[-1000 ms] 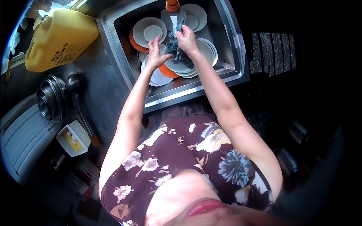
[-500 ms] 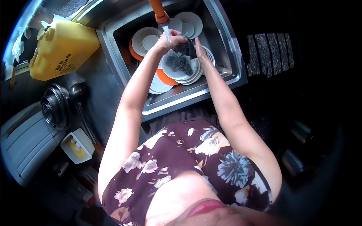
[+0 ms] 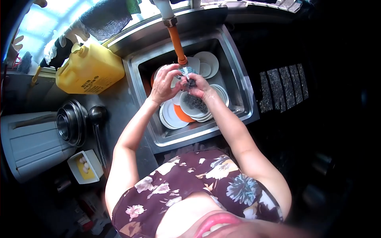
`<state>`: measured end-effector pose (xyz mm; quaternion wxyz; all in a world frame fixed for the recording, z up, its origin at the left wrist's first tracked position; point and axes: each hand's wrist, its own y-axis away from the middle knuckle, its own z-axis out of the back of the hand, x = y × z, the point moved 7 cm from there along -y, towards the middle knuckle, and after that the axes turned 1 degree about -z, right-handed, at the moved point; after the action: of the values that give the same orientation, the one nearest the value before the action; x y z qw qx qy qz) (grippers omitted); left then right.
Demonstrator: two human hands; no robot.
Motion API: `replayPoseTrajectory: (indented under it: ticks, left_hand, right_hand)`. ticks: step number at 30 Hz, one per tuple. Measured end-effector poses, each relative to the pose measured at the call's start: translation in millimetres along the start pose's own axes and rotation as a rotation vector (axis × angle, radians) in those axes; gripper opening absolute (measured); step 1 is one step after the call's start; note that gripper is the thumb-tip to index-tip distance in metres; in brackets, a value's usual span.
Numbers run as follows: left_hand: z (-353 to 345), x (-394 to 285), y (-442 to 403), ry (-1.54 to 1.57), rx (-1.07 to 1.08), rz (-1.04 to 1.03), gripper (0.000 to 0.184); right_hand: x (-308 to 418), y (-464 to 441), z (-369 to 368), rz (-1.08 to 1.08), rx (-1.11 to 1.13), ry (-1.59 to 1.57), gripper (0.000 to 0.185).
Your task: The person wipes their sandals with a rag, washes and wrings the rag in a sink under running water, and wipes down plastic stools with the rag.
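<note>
Over the sink, my right hand (image 3: 199, 87) is closed on a wet, dark cloth-like scrubbing pad (image 3: 191, 83), under the stream from the orange hose (image 3: 176, 43). My left hand (image 3: 162, 85) is just left of it, fingers curved and apart, the thumb near the pad; whether they touch I cannot tell. Below my hands, a dark wiry scrubber (image 3: 196, 103) lies on a stack of white plates (image 3: 185, 108). An orange plate (image 3: 181, 114) shows beneath, with more white plates (image 3: 170, 115) to its left. A white dish (image 3: 208, 63) leans at the back.
The steel sink rim (image 3: 174, 143) surrounds the dishes. On the left counter stand a yellow jerrycan (image 3: 95, 71), nested metal bowls (image 3: 71, 123), a ladle (image 3: 97, 115) and a white tub (image 3: 96, 171) holding several eggs (image 3: 84, 164). Gloves and cloths hang by the window.
The view has tilted up, showing more of the window and hose. The pad is now bunched in my right hand under the water. My left hand has opened and moved off it leftward.
</note>
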<state>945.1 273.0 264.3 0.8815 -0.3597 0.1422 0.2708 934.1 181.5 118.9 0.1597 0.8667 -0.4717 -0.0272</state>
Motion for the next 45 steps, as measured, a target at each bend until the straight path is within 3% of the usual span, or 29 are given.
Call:
replayPoseTrajectory:
  ticks: [2, 5, 7, 8, 9, 10, 11, 12, 14, 16, 17, 18, 19, 20, 22, 24, 26, 28, 29, 31, 33, 35, 37, 38, 39, 40, 42, 44, 45]
  left_hand:
    - [50, 10, -20, 0.019, -0.335, 0.096, 0.027]
    - [122, -19, -87, -0.030, -0.683, -0.074, 0.023]
    - [140, -55, -144, -0.245, -0.607, -0.204, 0.031]
    - [130, -68, -168, -0.409, -0.424, -0.084, 0.032]
    - [128, -82, -192, -0.319, -0.360, 0.024, 0.058]
    - [117, -90, -202, -0.440, -0.408, -0.054, 0.049]
    - [112, -87, -206, -0.415, -0.446, 0.039, 0.042]
    - [110, -78, -210, -0.084, -0.464, 0.058, 0.034]
    - [114, -57, -213, 0.111, -0.386, 0.169, 0.038]
    - [112, -11, -210, 0.722, -0.215, 0.176, 0.044]
    - [108, -5, -208, 1.208, -0.271, 0.077, 0.046]
    - [105, 8, -205, 1.390, -0.110, -0.116, 0.044]
    - [108, 19, -189, 1.257, -0.311, -0.071, 0.026]
    - [112, 21, -165, 1.111, -0.505, -0.034, 0.026]
    - [93, 20, -88, 0.270, -0.590, -0.003, 0.032]
    - [34, 24, -25, 0.039, -0.143, -0.090, 0.056]
    - [1, 11, 6, -0.013, 0.003, -0.201, 0.061]
    - [-14, -5, 8, 0.078, -0.060, -0.296, 0.058]
    - [-15, -12, 5, 0.111, -0.063, -0.320, 0.045]
    - [-25, -15, 2, -0.032, 0.112, -0.361, 0.041]
    - [-29, -23, -9, -0.165, 0.192, -0.463, 0.046]
    - [-45, -17, -8, -0.220, 0.389, -0.485, 0.038]
    - [-67, -8, -5, -0.296, 0.502, -0.373, 0.019]
    - [-82, 2, 0, -0.312, 0.590, -0.272, 0.015]
    - [-90, 8, 0, -0.264, 0.668, -0.138, 0.012]
    - [-99, 15, 3, -0.234, 0.708, 0.018, 0.010]
    - [-113, 25, 15, -0.156, 0.729, 0.250, 0.016]
    - [-129, 37, 34, 0.107, 0.610, 0.510, 0.023]
    - [-147, 45, 50, 0.255, 0.716, 0.718, 0.027]
  right_hand:
    - [1, 1, -5, -0.076, -0.071, -0.145, 0.009]
    - [7, -3, -4, 0.098, -0.207, -0.180, 0.013]
    - [7, -5, -9, 0.196, -0.234, -0.286, 0.017]
    - [10, -6, -10, 0.247, -0.196, -0.332, 0.019]
    - [12, -8, -2, 0.306, -0.255, -0.428, 0.022]
    - [12, -5, -5, 0.330, -0.241, -0.440, 0.024]
    - [10, 2, -17, 0.325, -0.222, -0.392, 0.025]
    - [9, 9, -29, 0.322, -0.203, -0.345, 0.025]
    - [2, 21, -54, 0.282, -0.213, -0.319, 0.025]
    - [1, 16, -50, 0.239, -0.223, -0.292, 0.025]
    - [0, 8, -34, 0.180, -0.125, -0.397, 0.025]
    - [1, 5, -27, 0.117, -0.026, -0.503, 0.025]
    - [2, 6, -32, 0.014, 0.089, -0.524, 0.022]
    - [4, 8, -30, -0.018, 0.113, -0.501, 0.020]
    - [5, 20, -42, -0.151, 0.178, -0.433, 0.016]
    - [-1, 35, -58, -0.285, 0.231, -0.347, 0.015]
    - [-13, 46, -63, -0.420, 0.231, -0.195, 0.016]
    - [-30, 53, -61, -0.588, 0.225, -0.040, 0.018]
    - [-36, 60, -64, -0.677, 0.253, 0.010, 0.019]
    - [-42, 68, -61, -0.797, 0.264, 0.185, 0.019]
    - [-34, 72, -45, -0.865, 0.004, 0.585, 0.026]
    - [-17, 69, -33, -0.819, -0.206, 0.943, 0.035]
    - [16, 51, -26, -0.516, -0.295, 1.652, 0.032]
    - [27, 50, -37, -0.476, -0.383, 1.995, 0.028]
    - [31, 35, -30, -0.292, -0.274, 2.367, 0.028]
    - [41, 46, -45, -0.196, -0.507, 2.446, 0.021]
    - [41, 36, -35, -0.144, -0.322, 2.698, 0.016]
    - [42, 30, -24, -0.039, -0.220, 2.781, 0.015]
    - [39, 29, -21, 0.061, -0.089, 2.858, 0.013]
